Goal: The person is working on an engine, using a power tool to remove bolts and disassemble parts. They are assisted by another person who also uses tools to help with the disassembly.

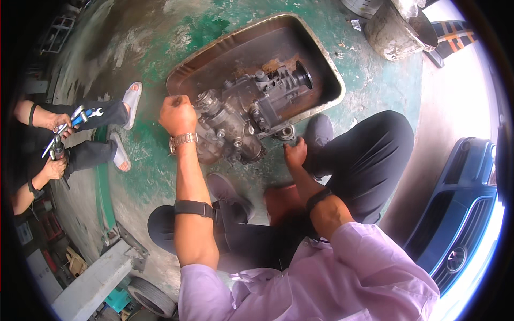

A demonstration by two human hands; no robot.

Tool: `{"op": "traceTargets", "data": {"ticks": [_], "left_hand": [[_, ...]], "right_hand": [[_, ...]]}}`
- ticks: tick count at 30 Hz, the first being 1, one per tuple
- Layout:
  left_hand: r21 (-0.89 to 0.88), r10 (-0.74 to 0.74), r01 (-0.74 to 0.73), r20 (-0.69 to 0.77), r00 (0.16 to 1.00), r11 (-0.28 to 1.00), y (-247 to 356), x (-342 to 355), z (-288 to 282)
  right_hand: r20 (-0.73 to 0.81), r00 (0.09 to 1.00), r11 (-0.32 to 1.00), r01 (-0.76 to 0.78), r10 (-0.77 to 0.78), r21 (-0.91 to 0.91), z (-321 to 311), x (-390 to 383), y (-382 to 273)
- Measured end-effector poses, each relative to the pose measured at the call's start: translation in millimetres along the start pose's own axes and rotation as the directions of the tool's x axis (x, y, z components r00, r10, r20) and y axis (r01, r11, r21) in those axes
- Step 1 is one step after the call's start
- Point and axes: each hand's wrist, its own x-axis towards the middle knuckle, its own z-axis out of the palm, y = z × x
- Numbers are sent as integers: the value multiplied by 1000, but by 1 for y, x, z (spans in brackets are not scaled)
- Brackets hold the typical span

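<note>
A greasy grey metal gearbox [235, 120] leans over the near left rim of a worn rectangular metal pan [214, 59], with its far end inside the pan. My left hand [178, 115] is closed in a fist at the gearbox's left side, close to the pan's corner. What it grips, if anything, is hidden. Below the pan's near right edge, my right hand [295, 153] has its fingers curled together beside a round metal part [287, 133]. Whether the hand holds that part or something smaller, I cannot tell.
At the left, another person's hands [58, 128] hold a blue-handled wrench [88, 114] and other metal tools. A dirty bucket [393, 32] stands far right, and a blue car [455, 214] near right. A red object [282, 203] lies between my legs. A tire [151, 295] sits near left.
</note>
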Motion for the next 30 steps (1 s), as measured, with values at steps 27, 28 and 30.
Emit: {"op": "traceTargets", "data": {"ticks": [27, 28, 30], "left_hand": [[131, -231, 234, -37, 972, 963, 5, 23, 2], [128, -248, 251, -36, 968, 959, 4, 23, 2], [81, -253, 257, -58, 966, 963, 2, 22, 5]], "right_hand": [[652, 355, 5, -876, -670, 482, -171, -34, -132], [587, 353, 6, -854, -728, 521, -167, -36, -136], [542, 265, -6, -902, -797, 432, -157, -39, -138]]}}
